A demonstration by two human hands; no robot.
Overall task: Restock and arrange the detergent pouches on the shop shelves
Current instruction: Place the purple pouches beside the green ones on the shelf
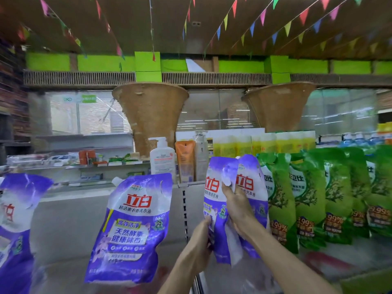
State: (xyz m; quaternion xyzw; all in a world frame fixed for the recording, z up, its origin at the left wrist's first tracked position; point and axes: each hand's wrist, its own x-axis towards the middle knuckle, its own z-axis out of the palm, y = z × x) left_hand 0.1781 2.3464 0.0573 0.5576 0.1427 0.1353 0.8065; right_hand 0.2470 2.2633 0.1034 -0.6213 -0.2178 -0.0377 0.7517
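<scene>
A purple detergent pouch [218, 187] stands on the shelf at centre right, turned a little sideways. My left hand [201, 240] pinches its lower left edge. My right hand [237, 206] grips its right side, together with a white cloth [234, 249] that hangs down. Close behind it stands a second purple pouch [250, 183]. Another purple pouch [131, 225] stands upright to the left, facing me. A further one [14, 219] is cut off at the left edge.
Several green detergent pouches [307, 198] fill the shelf to the right of the purple ones. Behind stand a white pump bottle [162, 158], an orange tube [185, 160] and yellow packs [263, 143]. A slotted shelf upright [185, 209] divides the bays.
</scene>
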